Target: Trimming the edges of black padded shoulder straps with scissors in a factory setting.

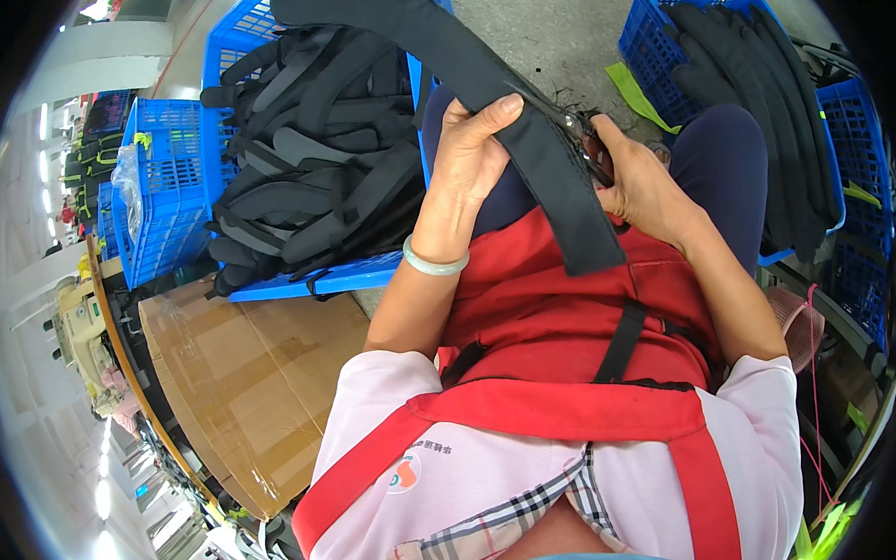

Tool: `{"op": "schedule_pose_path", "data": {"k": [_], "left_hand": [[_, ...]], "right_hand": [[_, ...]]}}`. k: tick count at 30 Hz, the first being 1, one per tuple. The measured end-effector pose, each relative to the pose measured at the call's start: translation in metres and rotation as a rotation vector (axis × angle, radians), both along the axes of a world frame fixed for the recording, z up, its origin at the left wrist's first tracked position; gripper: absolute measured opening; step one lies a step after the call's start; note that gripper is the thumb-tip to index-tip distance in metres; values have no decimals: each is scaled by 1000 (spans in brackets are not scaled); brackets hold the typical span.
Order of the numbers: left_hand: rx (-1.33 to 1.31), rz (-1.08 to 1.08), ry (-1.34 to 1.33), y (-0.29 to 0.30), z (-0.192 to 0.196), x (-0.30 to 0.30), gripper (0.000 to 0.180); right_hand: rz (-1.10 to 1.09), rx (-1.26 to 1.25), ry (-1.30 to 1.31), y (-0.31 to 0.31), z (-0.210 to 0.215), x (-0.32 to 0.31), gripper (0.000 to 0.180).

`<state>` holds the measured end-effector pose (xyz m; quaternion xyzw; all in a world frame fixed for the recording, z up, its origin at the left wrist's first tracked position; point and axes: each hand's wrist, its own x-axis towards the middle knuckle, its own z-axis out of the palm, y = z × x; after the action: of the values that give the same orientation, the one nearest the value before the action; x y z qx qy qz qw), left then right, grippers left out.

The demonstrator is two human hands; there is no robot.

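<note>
A long, curved black padded strap (569, 200) lies slantwise in front of me, its wide end over the crate at upper left and its square end above my red apron (665, 273). My left hand (472, 148) is closed on its middle, thumb on top. At the strap's right edge, my right hand (653, 188) grips what look like dark-handled scissors (597, 155). A metal pivot shows there; the blades run along the edge and are partly hidden, so whether they touch it I cannot tell.
A blue crate (345, 273) heaped with black padded straps stands at left. Another blue crate (646, 45) at upper right holds stacked black straps. Flattened cardboard (257, 372) lies at lower left. A smaller blue crate (169, 216) sits beyond, and a yellow-green strip (640, 97) hangs by the right crate.
</note>
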<state>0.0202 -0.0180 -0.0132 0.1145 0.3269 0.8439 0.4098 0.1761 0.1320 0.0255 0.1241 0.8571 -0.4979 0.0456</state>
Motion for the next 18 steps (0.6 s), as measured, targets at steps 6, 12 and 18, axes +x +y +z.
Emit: {"op": "schedule_pose_path", "data": {"k": [6, 12, 18], "left_hand": [[-30, 39, -39, 4, 6, 2, 13], [-26, 30, -20, 2, 5, 1, 14], [-32, 41, -13, 3, 5, 4, 15]], "right_hand": [[-17, -5, -29, 4, -6, -1, 46], [41, 68, 58, 7, 3, 2, 50], [24, 95, -6, -2, 10, -5, 50]]}}
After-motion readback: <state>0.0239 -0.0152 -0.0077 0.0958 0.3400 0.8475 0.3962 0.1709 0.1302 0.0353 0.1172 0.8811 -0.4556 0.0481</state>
